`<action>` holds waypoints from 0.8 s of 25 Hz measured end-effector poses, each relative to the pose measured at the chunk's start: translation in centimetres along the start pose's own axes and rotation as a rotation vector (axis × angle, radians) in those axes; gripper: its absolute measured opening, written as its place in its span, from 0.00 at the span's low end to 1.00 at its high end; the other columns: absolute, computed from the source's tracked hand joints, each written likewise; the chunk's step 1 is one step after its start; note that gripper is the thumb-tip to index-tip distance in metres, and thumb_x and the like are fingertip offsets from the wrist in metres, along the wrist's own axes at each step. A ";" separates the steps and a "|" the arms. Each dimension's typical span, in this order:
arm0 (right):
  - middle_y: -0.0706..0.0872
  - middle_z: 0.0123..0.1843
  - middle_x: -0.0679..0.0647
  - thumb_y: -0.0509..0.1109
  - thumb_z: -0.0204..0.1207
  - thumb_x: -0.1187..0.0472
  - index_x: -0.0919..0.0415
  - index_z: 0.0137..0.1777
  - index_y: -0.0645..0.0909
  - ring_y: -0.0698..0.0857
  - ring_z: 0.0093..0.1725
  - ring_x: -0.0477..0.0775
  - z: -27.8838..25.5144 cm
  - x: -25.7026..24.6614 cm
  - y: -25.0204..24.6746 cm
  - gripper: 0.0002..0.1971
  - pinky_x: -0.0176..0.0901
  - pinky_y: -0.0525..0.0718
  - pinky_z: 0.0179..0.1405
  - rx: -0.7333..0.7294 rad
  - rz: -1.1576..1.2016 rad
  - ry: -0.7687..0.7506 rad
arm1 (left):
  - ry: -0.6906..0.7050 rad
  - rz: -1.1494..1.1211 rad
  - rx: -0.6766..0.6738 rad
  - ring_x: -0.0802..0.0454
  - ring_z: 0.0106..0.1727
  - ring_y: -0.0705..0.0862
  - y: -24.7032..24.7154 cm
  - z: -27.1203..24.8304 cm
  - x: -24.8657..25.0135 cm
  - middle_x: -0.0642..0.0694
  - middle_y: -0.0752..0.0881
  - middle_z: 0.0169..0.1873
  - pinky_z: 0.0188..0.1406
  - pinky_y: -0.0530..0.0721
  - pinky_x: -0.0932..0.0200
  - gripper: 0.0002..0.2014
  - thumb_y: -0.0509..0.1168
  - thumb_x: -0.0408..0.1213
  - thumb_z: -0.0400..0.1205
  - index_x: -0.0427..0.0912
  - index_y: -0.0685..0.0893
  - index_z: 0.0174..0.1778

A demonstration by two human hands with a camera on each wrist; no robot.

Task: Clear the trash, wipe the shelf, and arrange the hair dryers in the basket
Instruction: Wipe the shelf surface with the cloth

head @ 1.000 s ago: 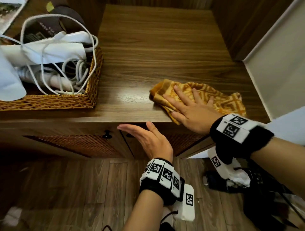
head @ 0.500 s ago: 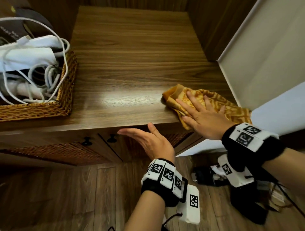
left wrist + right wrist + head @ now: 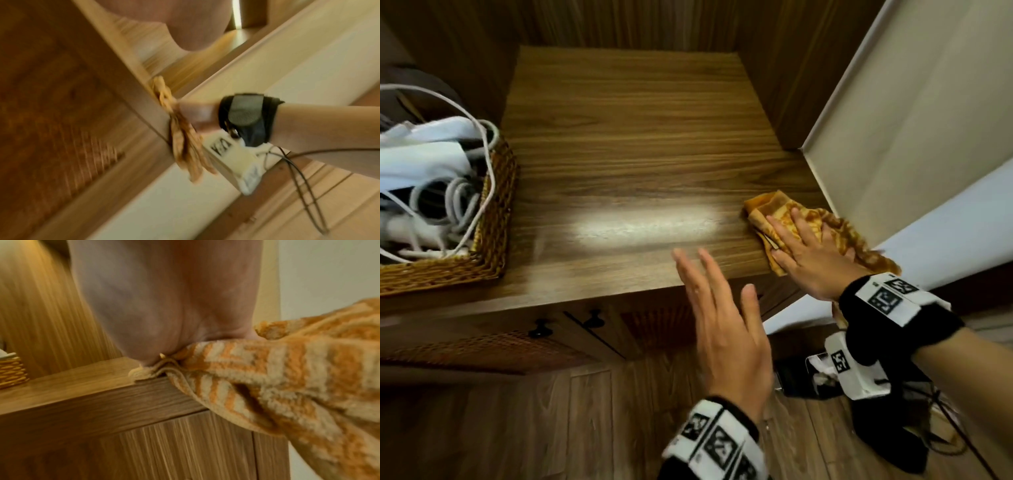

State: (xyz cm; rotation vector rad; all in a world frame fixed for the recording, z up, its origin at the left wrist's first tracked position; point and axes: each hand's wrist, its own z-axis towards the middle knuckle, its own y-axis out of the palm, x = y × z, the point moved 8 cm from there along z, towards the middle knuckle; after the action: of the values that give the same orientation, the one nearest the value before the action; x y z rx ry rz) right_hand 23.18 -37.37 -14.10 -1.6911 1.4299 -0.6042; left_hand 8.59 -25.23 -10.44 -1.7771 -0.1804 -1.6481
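My right hand (image 3: 804, 246) lies flat, fingers straight, pressing an orange patterned cloth (image 3: 774, 209) onto the front right corner of the wooden shelf (image 3: 626, 144). Part of the cloth (image 3: 277, 378) hangs over the shelf's front edge, as the cloth (image 3: 185, 146) does in the left wrist view. My left hand (image 3: 709, 294) hovers open over the shelf's front edge, left of the cloth, holding nothing. A wicker basket (image 3: 493, 219) at the left holds white hair dryers (image 3: 424, 164) with tangled white cords.
A pale wall panel (image 3: 911, 137) borders the shelf on the right. Cabinet doors with black knobs (image 3: 594, 318) sit below the shelf. Dark gear and cables (image 3: 887, 442) lie on the wood floor at the lower right.
My right hand has slid the cloth rightward to the shelf's corner. My left hand rose from below the shelf edge to over it, fingers pointing forward.
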 end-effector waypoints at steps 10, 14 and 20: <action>0.26 0.82 0.37 0.44 0.82 0.37 0.23 0.76 0.33 0.33 0.82 0.73 4.2 -5.2 -1.5 0.27 0.82 0.41 0.74 0.019 -0.023 -0.061 | -0.003 0.845 -0.575 0.42 0.84 0.43 -3.7 12.7 -6.0 0.42 0.43 0.84 0.82 0.47 0.43 0.42 0.57 0.62 0.79 0.48 0.45 0.83; 0.29 0.84 0.40 0.45 0.81 0.36 0.25 0.77 0.36 0.33 0.82 0.74 6.1 -4.4 -3.6 0.28 0.80 0.41 0.76 0.053 0.051 -0.006 | 0.011 0.827 -0.543 0.43 0.85 0.43 -3.8 13.1 -6.0 0.43 0.44 0.84 0.82 0.46 0.44 0.43 0.58 0.62 0.78 0.49 0.46 0.83; 0.32 0.85 0.43 0.45 0.84 0.41 0.31 0.80 0.38 0.37 0.84 0.67 5.0 -5.8 -3.6 0.28 0.75 0.40 0.77 0.105 -0.002 -0.063 | 0.024 0.798 -0.521 0.43 0.85 0.44 -3.6 13.3 -6.3 0.44 0.44 0.84 0.82 0.46 0.44 0.43 0.60 0.61 0.78 0.50 0.46 0.83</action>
State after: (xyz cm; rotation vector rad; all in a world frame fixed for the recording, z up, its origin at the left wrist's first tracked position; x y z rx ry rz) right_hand 27.78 -30.38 -13.00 -1.6155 1.3296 -0.6108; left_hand 16.41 -12.80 -14.14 -1.8257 0.9306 -1.1648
